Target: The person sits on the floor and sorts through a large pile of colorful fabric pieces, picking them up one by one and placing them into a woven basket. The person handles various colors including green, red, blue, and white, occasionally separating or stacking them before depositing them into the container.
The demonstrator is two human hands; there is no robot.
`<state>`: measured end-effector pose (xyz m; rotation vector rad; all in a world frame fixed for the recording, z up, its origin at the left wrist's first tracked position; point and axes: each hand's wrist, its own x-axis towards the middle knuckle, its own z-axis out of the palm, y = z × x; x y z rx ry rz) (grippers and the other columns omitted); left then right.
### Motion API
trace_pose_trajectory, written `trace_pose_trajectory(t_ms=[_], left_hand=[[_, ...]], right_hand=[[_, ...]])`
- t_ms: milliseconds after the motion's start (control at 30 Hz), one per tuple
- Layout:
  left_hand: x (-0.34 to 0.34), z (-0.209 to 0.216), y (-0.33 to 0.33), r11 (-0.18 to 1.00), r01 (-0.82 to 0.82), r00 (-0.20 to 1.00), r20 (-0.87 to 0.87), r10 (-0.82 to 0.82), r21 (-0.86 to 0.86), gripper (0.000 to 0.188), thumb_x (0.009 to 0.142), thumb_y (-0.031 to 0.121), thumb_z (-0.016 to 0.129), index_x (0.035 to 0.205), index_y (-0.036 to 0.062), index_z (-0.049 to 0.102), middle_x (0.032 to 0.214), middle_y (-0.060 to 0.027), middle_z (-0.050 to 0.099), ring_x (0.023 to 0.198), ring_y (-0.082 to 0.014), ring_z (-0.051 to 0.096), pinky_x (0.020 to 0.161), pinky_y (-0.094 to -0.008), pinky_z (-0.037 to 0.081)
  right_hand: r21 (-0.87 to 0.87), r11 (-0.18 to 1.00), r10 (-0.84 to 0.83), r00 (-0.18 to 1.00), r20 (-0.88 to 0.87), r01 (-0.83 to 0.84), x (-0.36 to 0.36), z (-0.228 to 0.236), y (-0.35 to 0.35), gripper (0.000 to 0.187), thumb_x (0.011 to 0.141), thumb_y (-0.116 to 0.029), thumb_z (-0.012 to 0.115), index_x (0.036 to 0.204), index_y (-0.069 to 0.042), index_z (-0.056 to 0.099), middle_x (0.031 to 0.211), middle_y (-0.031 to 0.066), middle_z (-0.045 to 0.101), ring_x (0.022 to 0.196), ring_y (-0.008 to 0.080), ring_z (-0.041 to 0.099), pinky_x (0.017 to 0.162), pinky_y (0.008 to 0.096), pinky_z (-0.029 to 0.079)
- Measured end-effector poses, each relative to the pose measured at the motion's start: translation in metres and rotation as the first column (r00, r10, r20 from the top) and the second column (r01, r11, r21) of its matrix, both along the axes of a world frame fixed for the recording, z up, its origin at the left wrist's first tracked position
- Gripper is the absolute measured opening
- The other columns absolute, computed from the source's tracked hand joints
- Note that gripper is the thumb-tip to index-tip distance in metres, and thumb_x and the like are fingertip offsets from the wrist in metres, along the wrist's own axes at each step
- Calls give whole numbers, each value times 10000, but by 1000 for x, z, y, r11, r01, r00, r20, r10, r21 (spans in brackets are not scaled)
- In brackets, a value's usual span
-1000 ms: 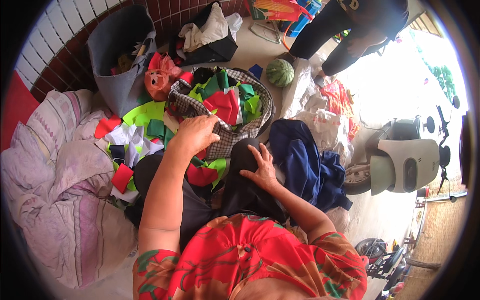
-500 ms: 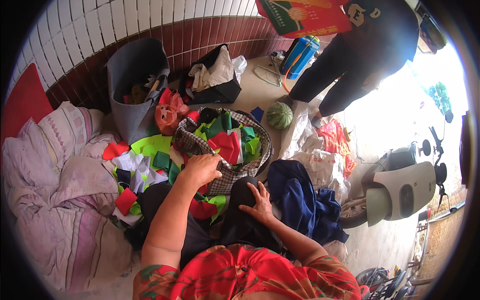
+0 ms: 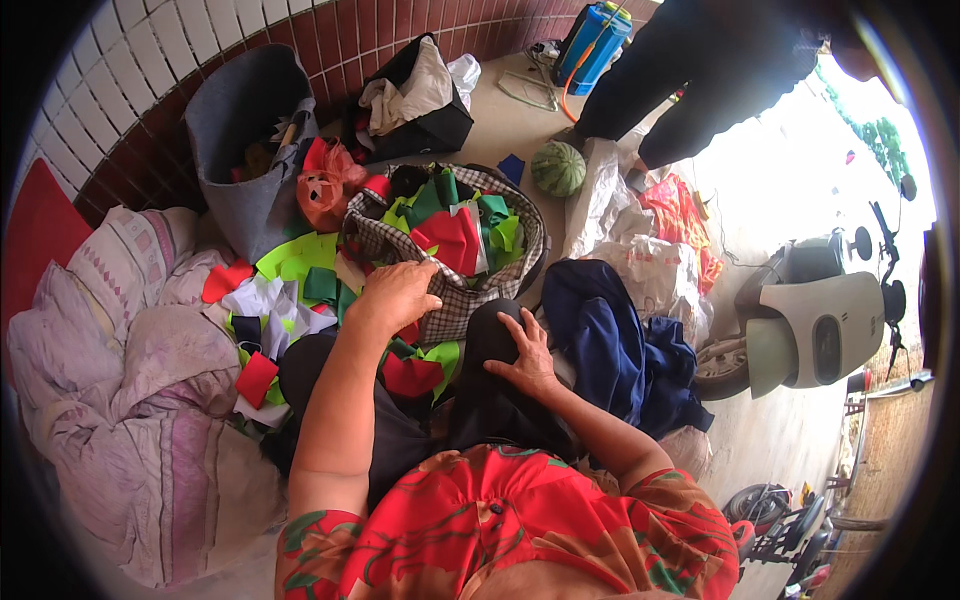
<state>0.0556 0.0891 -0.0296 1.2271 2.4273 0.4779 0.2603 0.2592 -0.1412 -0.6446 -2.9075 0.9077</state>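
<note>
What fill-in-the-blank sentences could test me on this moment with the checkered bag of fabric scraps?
1. The left hand rests on the rim of the ____ bag of fabric scraps.
2. The right hand lies flat on the person's black-clad ____.
3. The striped round fruit on the floor beyond the bag is a ____.
4. The blue garment lies on the person's ____ side.

Missing words: checkered; knee; watermelon; right

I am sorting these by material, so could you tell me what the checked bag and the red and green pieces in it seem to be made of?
The checked bag looks like soft woven cloth: matte, slumping rim. The red and green pieces look like matte felt or similar fabric, flat with clean-cut edges; which one is unclear.
</note>
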Motion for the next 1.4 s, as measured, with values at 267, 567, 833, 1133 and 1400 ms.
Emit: trace_pose_trajectory(t_ms=[267, 567, 833, 1133, 1400], left_hand=[[1, -3, 1, 999, 18, 1000, 7, -18, 36, 476, 782, 248, 671, 1187, 40, 534, 1145, -177, 599, 1080, -342, 548, 926, -414, 427], [-3, -6, 8, 999, 44, 999, 5, -45, 27, 459, 763, 215, 693, 1151, 26, 540, 1077, -196, 618, 1019, -370, 568, 866, -427, 445], [1, -5, 5, 996, 33, 999, -26, -31, 87, 404, 767, 238, 686, 1087, 29, 556, 1007, -165, 636, 990, -342, 585, 844, -445, 447], [1, -5, 4, 995, 33, 999, -43, -29, 90, 366, 768, 238, 684, 1048, 40, 556, 974, -156, 639, 968, -335, 594, 833, -441, 453], [2, 3, 4, 1000, 22, 1000, 3, -22, 6, 469, 782, 257, 668, 1182, 46, 539, 1131, -177, 605, 1061, -348, 557, 904, -426, 436]], right_hand=[[13, 1000, 10, 1000, -21, -10, 0, -3, 3, 876, 623, -392, 789, 1380, -315, 355, 1459, 180, 235, 1302, 424, 276, 987, 539, 371], [1, 1000, -5, 1000, -13, 5, -1, -5, 5, 862, 615, -376, 795, 1365, -307, 376, 1455, 167, 246, 1300, 427, 276, 993, 550, 360], [-15, 1000, -8, 1000, -17, 7, 0, -4, 4, 873, 612, -372, 800, 1373, -309, 377, 1463, 166, 239, 1310, 412, 271, 990, 550, 365], [4, 1000, -2, 1000, -20, 2, -1, -6, 4, 871, 611, -376, 798, 1372, -298, 382, 1453, 186, 255, 1306, 412, 279, 1016, 507, 357], [8, 1000, -10, 1000, 7, 10, -2, -5, 3, 873, 611, -381, 798, 1373, -306, 380, 1464, 173, 240, 1315, 409, 268, 1013, 519, 357]])
